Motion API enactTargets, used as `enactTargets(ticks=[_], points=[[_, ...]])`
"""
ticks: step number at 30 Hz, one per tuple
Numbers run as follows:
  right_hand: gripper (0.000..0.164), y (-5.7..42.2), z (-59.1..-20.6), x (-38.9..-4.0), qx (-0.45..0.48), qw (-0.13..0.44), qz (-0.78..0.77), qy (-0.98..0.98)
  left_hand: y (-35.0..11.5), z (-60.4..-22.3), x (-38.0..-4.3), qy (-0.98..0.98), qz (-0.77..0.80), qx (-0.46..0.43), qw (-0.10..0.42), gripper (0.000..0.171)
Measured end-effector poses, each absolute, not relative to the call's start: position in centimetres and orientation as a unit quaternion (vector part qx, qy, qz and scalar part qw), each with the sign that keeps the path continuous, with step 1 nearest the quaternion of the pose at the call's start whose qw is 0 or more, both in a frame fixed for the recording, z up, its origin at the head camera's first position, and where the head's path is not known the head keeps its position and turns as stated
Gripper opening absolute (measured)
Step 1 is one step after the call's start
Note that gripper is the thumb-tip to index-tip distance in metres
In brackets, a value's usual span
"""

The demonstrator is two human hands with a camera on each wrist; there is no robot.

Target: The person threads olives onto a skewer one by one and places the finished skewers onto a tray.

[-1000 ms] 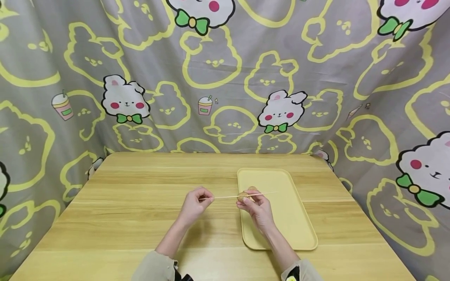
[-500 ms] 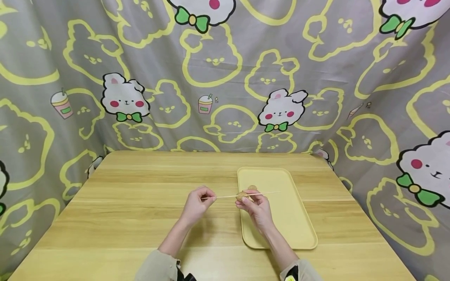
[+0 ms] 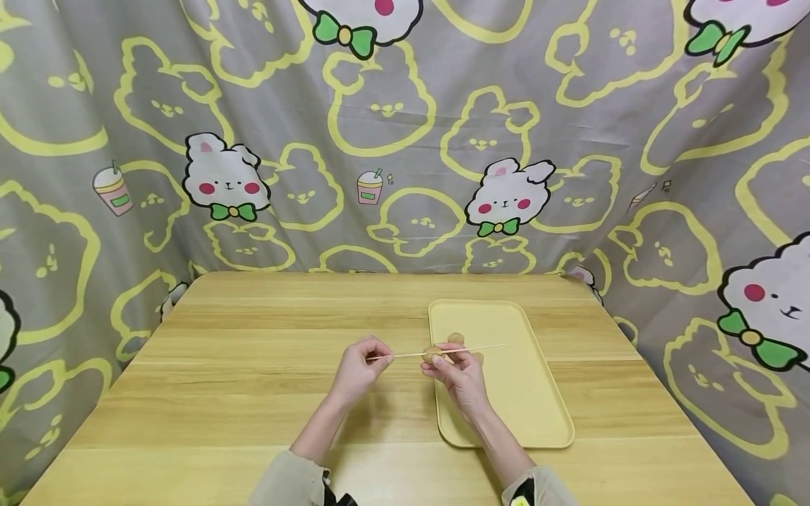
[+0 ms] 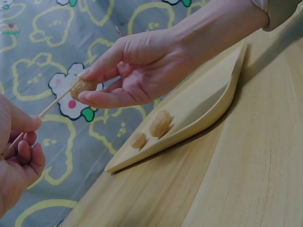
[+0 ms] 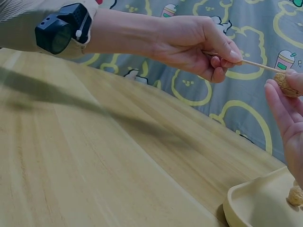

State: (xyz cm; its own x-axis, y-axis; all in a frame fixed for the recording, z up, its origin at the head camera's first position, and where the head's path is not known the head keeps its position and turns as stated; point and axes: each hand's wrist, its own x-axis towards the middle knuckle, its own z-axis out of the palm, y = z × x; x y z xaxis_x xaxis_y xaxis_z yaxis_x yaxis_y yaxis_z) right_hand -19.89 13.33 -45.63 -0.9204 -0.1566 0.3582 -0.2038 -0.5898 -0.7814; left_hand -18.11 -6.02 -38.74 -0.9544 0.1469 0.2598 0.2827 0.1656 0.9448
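Hands Pinched Stick and Ball

Left-hand fingers curled tightly about one end of a thin stick (image 3: 408,355); that left hand (image 3: 357,372) was raised above the table (image 3: 221,372). Right hand (image 3: 467,383) pinched a small brown ball (image 3: 432,353) between thumb and fingers, near the tray's left edge in the head view. Stick showed on both sides of it. More balls (image 4: 161,124) lay in the yellow tray (image 3: 525,414), before a patterned curtain (image 3: 329,249).
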Motion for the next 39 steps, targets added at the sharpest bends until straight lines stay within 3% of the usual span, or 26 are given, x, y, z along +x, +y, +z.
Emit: enactTargets(ticks=[21,31,39], points=[[0.024,11.8,-45.8,-20.1,0.175,0.005,0.874,-0.454,-6.1,-39.3,-18.3,-0.766,-0.626,-0.131,0.064,0.004],[0.021,11.3,-46.2,-20.0,0.154,0.008,0.871,-0.466,-6.3,-39.2,-18.3,-0.776,-0.618,-0.121,0.043,0.004],[0.020,11.3,-45.9,-20.0,0.144,0.000,0.873,-0.466,-6.9,-42.4,-19.9,-0.779,-0.614,-0.125,0.028,0.007]])
